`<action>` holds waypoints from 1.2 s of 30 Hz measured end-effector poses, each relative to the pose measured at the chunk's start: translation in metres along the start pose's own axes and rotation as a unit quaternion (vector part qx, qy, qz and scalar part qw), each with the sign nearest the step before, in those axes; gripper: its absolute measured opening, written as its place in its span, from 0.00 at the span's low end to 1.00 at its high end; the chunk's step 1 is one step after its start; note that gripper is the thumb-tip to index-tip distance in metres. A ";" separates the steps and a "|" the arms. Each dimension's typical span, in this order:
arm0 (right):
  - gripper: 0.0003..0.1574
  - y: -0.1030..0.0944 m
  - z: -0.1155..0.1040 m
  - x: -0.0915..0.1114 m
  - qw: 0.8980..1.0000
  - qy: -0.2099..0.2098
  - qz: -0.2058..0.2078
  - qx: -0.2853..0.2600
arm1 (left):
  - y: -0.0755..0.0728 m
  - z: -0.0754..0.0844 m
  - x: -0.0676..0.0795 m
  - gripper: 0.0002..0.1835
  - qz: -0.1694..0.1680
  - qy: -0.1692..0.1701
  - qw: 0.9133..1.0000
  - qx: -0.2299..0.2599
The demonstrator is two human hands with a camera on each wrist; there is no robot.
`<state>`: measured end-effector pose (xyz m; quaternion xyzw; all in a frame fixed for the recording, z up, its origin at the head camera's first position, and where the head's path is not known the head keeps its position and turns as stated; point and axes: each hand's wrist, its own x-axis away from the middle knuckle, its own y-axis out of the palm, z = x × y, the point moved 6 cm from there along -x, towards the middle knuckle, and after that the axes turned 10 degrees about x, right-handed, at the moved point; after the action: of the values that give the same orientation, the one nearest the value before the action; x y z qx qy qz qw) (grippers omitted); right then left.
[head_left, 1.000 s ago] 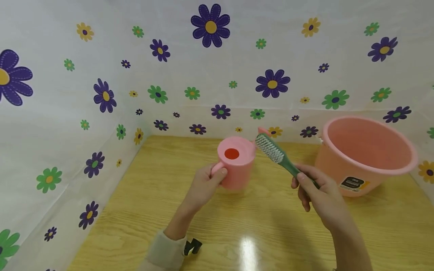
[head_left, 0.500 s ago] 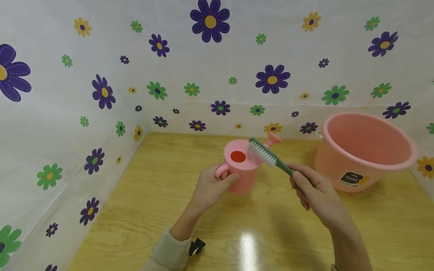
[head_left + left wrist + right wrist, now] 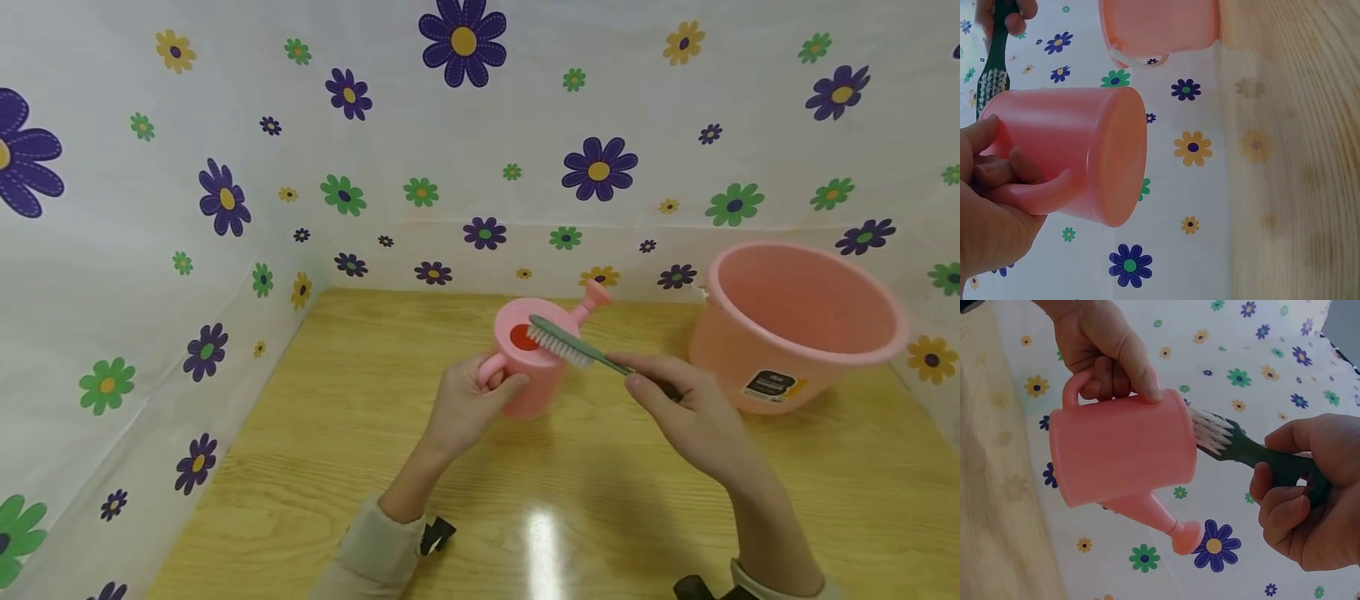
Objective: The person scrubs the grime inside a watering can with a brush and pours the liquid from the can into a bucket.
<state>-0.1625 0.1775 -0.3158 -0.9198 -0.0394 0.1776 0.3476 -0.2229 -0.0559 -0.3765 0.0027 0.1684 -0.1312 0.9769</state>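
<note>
My left hand (image 3: pixel 467 410) grips the handle of a small pink watering can (image 3: pixel 534 390), fingers through the loop and thumb along its side. In the right wrist view the can's spout (image 3: pixel 1147 512) with its flared rose points away from the handle. My right hand (image 3: pixel 693 421) holds a green scrub brush (image 3: pixel 573 343) by its handle. The brush's white bristles (image 3: pixel 1210 430) face down against the can's top, beside the round opening (image 3: pixel 522 337) that shows red inside. From the left wrist view, the can's flat base (image 3: pixel 1119 156) is seen held up off the table.
A large pink bucket (image 3: pixel 795 383) with a black label stands at the back right of the wooden table (image 3: pixel 337 433). White sheeting (image 3: pixel 450 150) with purple, green and yellow flowers forms the back and left walls.
The brush has come left and down onto the can's top, from beside and above it. The can has shifted slightly right, and its spout now shows past the brush.
</note>
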 end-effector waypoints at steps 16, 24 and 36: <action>0.17 -0.009 -0.018 -0.022 0.990 0.012 -0.059 0.124 | 0.001 -0.007 -0.001 0.22 -0.030 0.030 0.998 -0.044; 0.18 0.001 -0.016 -0.026 0.979 -0.018 -0.105 0.177 | -0.005 -0.016 -0.005 0.21 -0.043 0.042 0.994 -0.088; 0.16 0.001 -0.029 -0.047 0.965 -0.016 -0.121 0.230 | -0.004 -0.017 -0.007 0.10 -0.031 0.054 0.992 -0.110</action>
<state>-0.1960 0.1488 -0.2823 -0.8003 -0.1146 0.1532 0.5683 -0.2359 -0.0574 -0.3902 -0.1026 0.2346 -0.1423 0.9561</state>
